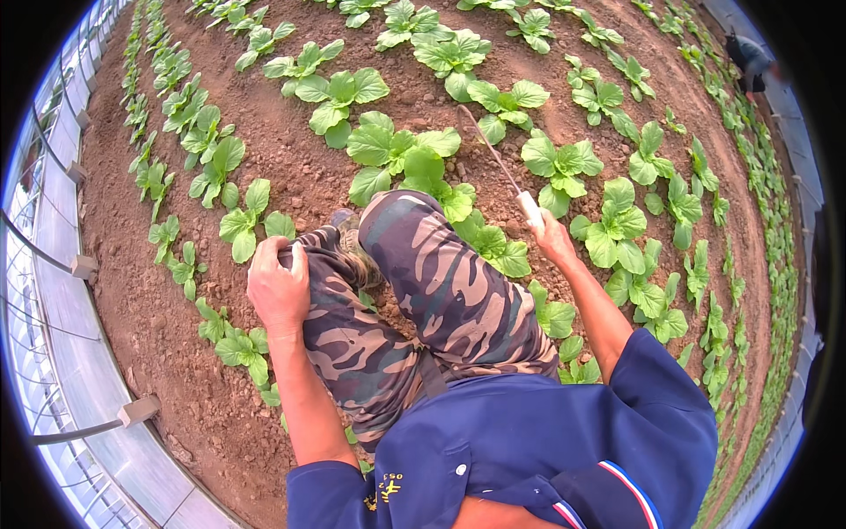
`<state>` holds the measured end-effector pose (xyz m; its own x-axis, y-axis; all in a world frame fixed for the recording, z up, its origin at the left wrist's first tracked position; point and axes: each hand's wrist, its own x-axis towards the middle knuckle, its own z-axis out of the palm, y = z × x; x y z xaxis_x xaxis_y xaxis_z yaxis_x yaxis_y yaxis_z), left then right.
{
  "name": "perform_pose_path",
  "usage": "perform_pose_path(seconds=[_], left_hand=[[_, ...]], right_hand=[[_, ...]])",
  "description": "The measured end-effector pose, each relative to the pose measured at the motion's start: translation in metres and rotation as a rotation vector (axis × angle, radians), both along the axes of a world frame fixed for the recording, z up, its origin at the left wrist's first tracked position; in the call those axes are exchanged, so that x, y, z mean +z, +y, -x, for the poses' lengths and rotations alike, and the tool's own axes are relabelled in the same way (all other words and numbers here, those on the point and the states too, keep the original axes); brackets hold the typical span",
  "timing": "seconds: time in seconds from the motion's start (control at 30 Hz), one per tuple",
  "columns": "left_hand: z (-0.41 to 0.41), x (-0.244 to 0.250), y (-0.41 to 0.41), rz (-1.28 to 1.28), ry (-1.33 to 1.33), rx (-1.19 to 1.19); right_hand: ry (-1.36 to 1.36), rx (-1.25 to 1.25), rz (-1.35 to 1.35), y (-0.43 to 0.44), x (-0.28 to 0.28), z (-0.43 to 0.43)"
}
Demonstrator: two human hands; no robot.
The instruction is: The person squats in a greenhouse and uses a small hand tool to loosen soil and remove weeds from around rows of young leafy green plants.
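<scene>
My right hand grips the pale handle of a hand hoe, whose thin rusty shaft points away from me. The bent end of the shaft is down by the soil, between a leafy green plant and a broad-leaved plant. Just right of the shaft grows another leafy plant. My left hand rests on my left knee, in camouflage trousers, and holds nothing. I squat low over the row, with one shoe partly seen between my knees.
Rows of young leafy plants run through the brown soil on both sides. Along the left, a low pale wall carries blocks and curved hoops. Another person is bent over at the upper right.
</scene>
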<state>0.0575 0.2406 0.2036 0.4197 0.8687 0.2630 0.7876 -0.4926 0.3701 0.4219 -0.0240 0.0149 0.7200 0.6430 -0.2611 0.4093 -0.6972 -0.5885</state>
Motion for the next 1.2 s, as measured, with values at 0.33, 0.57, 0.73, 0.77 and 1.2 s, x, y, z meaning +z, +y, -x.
perform_pose_path(seconds=[0.33, 0.57, 0.73, 0.77, 1.2], left_hand=[[-0.017, 0.007, 0.007, 0.064, -0.022, 0.051], [-0.005, 0.002, 0.013, 0.105, -0.053, 0.073], [0.005, 0.004, 0.014, 0.118, -0.088, 0.081], [0.007, 0.005, 0.015, 0.117, -0.1, 0.074], [0.03, -0.008, 0.011, 0.157, -0.208, 0.048]], right_hand=[[-0.113, 0.257, 0.151, 0.209, -0.027, -0.042], [0.087, 0.195, 0.188, 0.162, -0.058, -0.028], [0.068, 0.172, 0.291, 0.011, -0.048, -0.008], [0.05, 0.184, 0.355, -0.018, -0.042, -0.007], [0.039, -0.037, 0.524, -0.269, 0.046, 0.064]])
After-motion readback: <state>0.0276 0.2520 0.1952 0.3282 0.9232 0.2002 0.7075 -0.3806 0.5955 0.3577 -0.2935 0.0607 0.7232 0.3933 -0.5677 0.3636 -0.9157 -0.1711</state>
